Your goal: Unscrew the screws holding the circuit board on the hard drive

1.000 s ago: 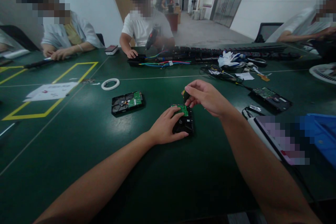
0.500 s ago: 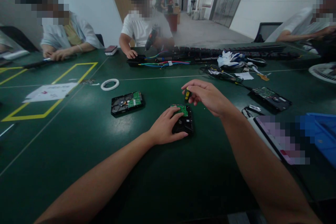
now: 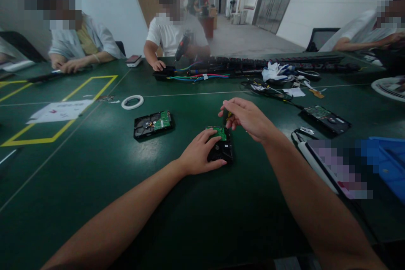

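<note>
- Hard drive [image 3: 225, 152] lies mid-view on the tabletop [image 3: 152, 215]; left hand [image 3: 198, 152] spans it from 8 o'clock, fingers fanned.
- Right hand [image 3: 249, 119], at 1 o'clock, pinches what appears a screwdriver [image 3: 229, 114]; tip contact indeterminable.
- Advised: firm left-hand pressure, driver square to circuit board [image 3: 223, 133], fingertips clear.

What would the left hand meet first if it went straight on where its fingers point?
Likely the right hand, holding a black-and-yellow tool, just beyond the left hand; depth is unclear.
</note>
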### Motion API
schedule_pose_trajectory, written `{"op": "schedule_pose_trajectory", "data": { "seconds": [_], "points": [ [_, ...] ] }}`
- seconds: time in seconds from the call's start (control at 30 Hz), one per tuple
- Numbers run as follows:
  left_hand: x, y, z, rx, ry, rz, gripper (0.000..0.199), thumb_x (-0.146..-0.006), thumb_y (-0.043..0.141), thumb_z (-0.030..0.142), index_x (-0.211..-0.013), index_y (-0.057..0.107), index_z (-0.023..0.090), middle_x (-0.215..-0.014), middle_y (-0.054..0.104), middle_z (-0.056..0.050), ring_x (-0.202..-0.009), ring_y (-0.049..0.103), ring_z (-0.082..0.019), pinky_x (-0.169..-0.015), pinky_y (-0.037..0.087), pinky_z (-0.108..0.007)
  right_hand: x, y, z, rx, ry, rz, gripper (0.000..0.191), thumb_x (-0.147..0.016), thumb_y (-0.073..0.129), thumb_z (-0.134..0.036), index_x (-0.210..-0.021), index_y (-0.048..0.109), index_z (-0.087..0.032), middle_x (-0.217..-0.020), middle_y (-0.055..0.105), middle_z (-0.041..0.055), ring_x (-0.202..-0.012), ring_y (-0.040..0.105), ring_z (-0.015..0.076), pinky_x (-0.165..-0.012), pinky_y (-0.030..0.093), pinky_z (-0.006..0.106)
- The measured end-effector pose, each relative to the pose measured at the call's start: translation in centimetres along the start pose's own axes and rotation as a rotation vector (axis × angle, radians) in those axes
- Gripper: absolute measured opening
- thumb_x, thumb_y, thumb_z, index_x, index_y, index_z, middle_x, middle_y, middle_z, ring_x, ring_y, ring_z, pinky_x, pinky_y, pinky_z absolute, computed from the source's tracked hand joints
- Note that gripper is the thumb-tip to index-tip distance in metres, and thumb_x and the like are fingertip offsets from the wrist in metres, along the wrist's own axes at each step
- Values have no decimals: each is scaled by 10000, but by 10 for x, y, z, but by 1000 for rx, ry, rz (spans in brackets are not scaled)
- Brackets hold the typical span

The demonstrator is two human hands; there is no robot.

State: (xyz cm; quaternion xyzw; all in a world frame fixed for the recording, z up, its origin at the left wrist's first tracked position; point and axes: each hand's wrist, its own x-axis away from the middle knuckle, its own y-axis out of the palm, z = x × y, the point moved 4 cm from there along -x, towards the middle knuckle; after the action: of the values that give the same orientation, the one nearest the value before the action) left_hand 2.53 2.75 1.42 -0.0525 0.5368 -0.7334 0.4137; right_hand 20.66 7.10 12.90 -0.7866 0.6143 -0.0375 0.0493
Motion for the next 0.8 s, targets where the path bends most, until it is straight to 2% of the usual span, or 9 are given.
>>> {"op": "schedule_pose_trajectory", "data": {
  "seconds": [0.17, 0.27, 0.4, 0.47, 0.6, 0.7, 0.8],
  "points": [
    [0, 1, -1, -4, 6, 2, 831, -933, 741, 726, -1577, 514, 253, -1648, 475, -178, -1566, 441, -442, -1298, 397, -689, 1, -1, -2, 127, -58, -17, 210, -1014, 688, -402, -920, 759, -228, -830, 716, 20, -613, 606, 113, -521, 457, 248],
    [0, 1, -1, -15, 12, 1, 837, -940, 730, 736, -1575, 514, 236, -1641, 477, -185, -1568, 442, -430, -1307, 397, -668, 2, -2, -4, 157, -74, -13, 192, -1008, 676, -379, -976, 798, -234, -822, 709, 20, -633, 597, 122, -524, 439, 253],
    [0, 0, -1, -11, 10, 0, 847, -936, 736, 732, -1581, 506, 233, -1644, 474, -189, -1571, 435, -437, -1304, 394, -676, 3, -2, -5, 163, -89, 18, 149, -971, 744, -374, -988, 750, -227, -844, 720, 15, -649, 591, 125, -552, 461, 257],
    [0, 0, -1, -6, 7, -1, 843, -931, 742, 728, -1582, 510, 245, -1646, 473, -183, -1575, 430, -439, -1305, 393, -679, 4, -2, -5, 151, -88, 34, 199, -949, 788, -401, -955, 700, -222, -855, 729, 18, -650, 589, 122, -560, 467, 260],
    [0, 1, -1, -6, 5, -2, 844, -929, 744, 726, -1581, 517, 241, -1643, 472, -181, -1575, 432, -438, -1310, 393, -669, 6, 2, -7, 132, -106, -14, 251, -965, 792, -446, -948, 667, -230, -862, 719, 11, -621, 592, 115, -517, 433, 259],
    [0, 1, -1, -2, 2, 1, 849, -928, 748, 722, -1591, 506, 250, -1641, 477, -178, -1566, 441, -439, -1304, 396, -676, 7, 4, -6, 88, -91, -84, 209, -986, 766, -436, -987, 706, -236, -859, 706, 7, -628, 636, 127, -531, 483, 263],
    [0, 0, 0, -2, 4, 3, 848, -932, 750, 713, -1593, 500, 244, -1632, 484, -181, -1561, 448, -434, -1304, 400, -667, 5, 5, -4, 28, -52, -136, 172, -1008, 719, -392, -1059, 761, -234, -868, 721, 20, -689, 682, 142, -625, 565, 275]
  ]
}}
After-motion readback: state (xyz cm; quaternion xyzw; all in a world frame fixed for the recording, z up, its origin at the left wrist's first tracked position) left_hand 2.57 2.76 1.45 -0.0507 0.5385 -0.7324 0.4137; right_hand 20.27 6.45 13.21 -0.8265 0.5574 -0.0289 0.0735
